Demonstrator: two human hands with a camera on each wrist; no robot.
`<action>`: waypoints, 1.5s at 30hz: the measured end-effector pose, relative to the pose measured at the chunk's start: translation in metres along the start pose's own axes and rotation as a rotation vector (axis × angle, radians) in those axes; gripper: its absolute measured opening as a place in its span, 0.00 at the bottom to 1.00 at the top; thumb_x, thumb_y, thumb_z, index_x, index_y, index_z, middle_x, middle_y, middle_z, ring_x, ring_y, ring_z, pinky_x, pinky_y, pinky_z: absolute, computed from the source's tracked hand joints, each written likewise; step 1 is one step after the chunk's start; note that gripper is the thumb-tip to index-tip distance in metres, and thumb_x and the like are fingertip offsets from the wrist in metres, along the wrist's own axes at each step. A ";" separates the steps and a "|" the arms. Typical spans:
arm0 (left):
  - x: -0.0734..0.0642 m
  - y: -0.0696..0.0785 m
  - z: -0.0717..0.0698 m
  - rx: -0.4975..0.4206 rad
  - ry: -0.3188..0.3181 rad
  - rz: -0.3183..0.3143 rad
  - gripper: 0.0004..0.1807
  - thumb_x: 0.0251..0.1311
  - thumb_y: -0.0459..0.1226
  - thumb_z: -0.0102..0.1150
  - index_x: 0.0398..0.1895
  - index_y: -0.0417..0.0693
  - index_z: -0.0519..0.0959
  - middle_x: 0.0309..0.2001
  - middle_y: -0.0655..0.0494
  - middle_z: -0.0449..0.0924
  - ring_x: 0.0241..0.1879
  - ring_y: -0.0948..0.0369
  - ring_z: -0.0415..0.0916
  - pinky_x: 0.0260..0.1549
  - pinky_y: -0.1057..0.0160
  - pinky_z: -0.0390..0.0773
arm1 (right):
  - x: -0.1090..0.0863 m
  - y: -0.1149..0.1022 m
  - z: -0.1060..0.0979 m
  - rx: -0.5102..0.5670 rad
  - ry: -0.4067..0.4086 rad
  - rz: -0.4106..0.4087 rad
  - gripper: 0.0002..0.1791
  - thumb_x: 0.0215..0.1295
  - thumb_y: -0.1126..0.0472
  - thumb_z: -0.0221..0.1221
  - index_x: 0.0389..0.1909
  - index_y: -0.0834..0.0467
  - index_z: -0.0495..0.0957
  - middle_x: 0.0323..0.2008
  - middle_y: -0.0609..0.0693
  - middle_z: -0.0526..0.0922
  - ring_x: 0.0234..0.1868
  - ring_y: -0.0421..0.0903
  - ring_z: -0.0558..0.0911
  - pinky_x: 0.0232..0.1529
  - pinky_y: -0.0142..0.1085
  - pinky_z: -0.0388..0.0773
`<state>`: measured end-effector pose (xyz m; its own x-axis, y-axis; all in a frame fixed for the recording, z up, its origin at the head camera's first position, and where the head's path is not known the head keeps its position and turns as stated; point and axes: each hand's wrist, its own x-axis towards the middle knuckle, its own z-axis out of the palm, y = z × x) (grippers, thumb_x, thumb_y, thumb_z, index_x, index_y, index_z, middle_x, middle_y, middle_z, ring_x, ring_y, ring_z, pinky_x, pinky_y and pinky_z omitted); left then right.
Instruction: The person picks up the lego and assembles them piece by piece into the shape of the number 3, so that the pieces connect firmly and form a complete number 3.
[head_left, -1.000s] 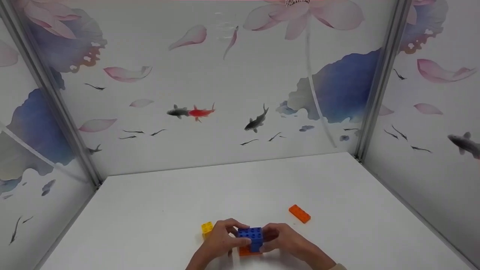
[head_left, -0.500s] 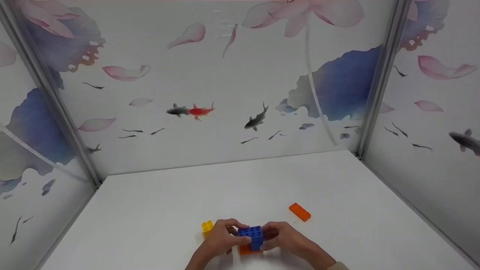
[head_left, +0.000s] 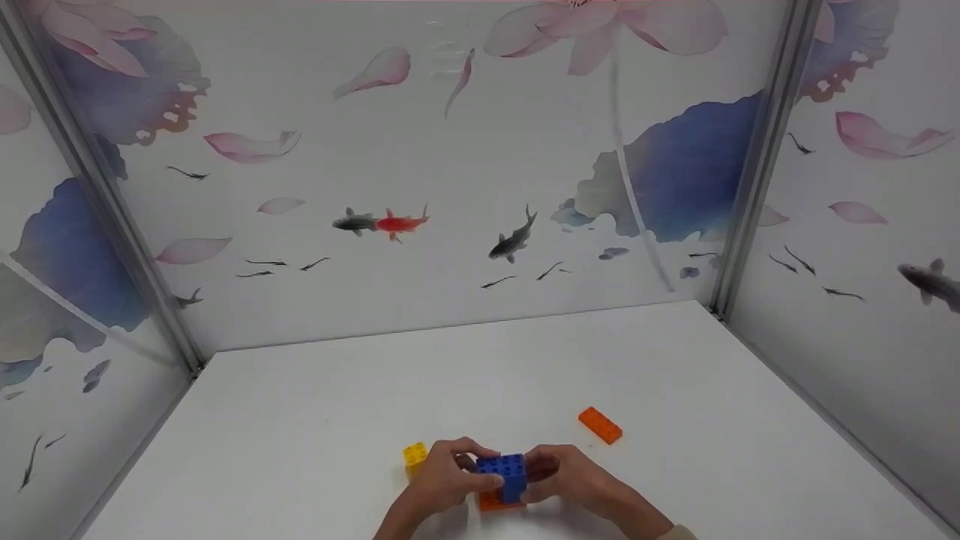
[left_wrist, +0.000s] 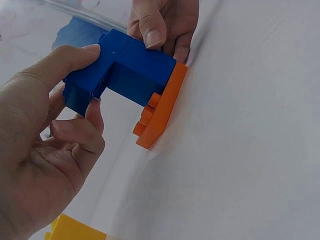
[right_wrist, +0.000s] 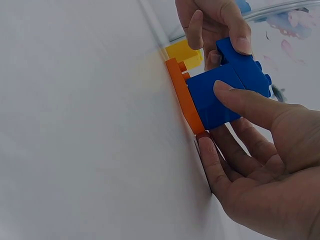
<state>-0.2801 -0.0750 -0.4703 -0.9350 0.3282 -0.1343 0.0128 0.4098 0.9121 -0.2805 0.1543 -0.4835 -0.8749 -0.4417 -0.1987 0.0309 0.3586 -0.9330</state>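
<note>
Two blue toy bricks are stacked on a thin orange brick point(left_wrist: 161, 111), which lies on the table. The top blue brick point(left_wrist: 107, 57) overhangs to the left, past the lower blue brick point(left_wrist: 142, 69); orange studs show below the overhang. With thumb and fingertips, my left hand point(head_left: 444, 476) pinches the overhanging end of the top brick. My right hand point(head_left: 566, 476) grips the stack from the other side, its thumb across the lower blue brick in the right wrist view and a fingertip low by the orange brick's end.
Just left of my left hand stands a yellow brick point(head_left: 414, 456) with studs on top. Beyond my right hand a second flat orange brick point(head_left: 600, 425) lies on the white table point(head_left: 337, 405). Printed panels point(head_left: 450, 300) wall in the back and both sides.
</note>
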 end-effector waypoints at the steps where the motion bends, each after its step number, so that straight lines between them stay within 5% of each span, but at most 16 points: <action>1: 0.000 -0.001 0.000 -0.008 -0.002 0.002 0.21 0.38 0.53 0.71 0.39 0.60 0.83 0.37 0.56 0.77 0.32 0.59 0.72 0.26 0.66 0.74 | 0.000 0.000 0.000 0.005 -0.002 -0.001 0.22 0.46 0.60 0.69 0.45 0.54 0.78 0.44 0.49 0.82 0.44 0.45 0.79 0.54 0.47 0.74; 12: 0.000 -0.002 0.000 -0.024 0.002 -0.031 0.23 0.36 0.53 0.71 0.40 0.60 0.82 0.37 0.55 0.76 0.33 0.59 0.72 0.26 0.67 0.72 | 0.000 0.000 -0.001 0.014 -0.005 -0.010 0.22 0.46 0.59 0.69 0.45 0.54 0.78 0.44 0.49 0.82 0.44 0.45 0.79 0.53 0.46 0.74; 20: 0.001 -0.008 0.000 -0.052 -0.009 0.032 0.22 0.40 0.51 0.70 0.41 0.58 0.82 0.40 0.56 0.76 0.32 0.60 0.71 0.27 0.68 0.71 | -0.001 -0.001 -0.001 -0.009 -0.001 -0.039 0.23 0.47 0.59 0.69 0.47 0.52 0.77 0.44 0.49 0.82 0.46 0.45 0.79 0.54 0.46 0.75; 31: 0.001 -0.005 0.000 -0.013 0.016 -0.024 0.23 0.35 0.55 0.70 0.39 0.61 0.82 0.38 0.57 0.75 0.33 0.59 0.71 0.27 0.67 0.72 | -0.001 -0.008 0.001 0.083 0.007 -0.071 0.28 0.49 0.52 0.67 0.53 0.50 0.73 0.53 0.48 0.77 0.55 0.49 0.76 0.56 0.44 0.74; 45: -0.004 0.002 0.001 0.033 0.009 -0.039 0.23 0.37 0.54 0.70 0.40 0.59 0.80 0.36 0.56 0.75 0.33 0.59 0.71 0.26 0.67 0.74 | -0.001 -0.006 0.002 0.130 0.010 -0.069 0.25 0.49 0.52 0.67 0.49 0.54 0.74 0.48 0.50 0.79 0.48 0.46 0.78 0.55 0.40 0.75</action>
<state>-0.2762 -0.0744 -0.4684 -0.9380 0.3044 -0.1656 -0.0118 0.4496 0.8931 -0.2794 0.1510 -0.4781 -0.8818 -0.4532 -0.1303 0.0320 0.2182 -0.9754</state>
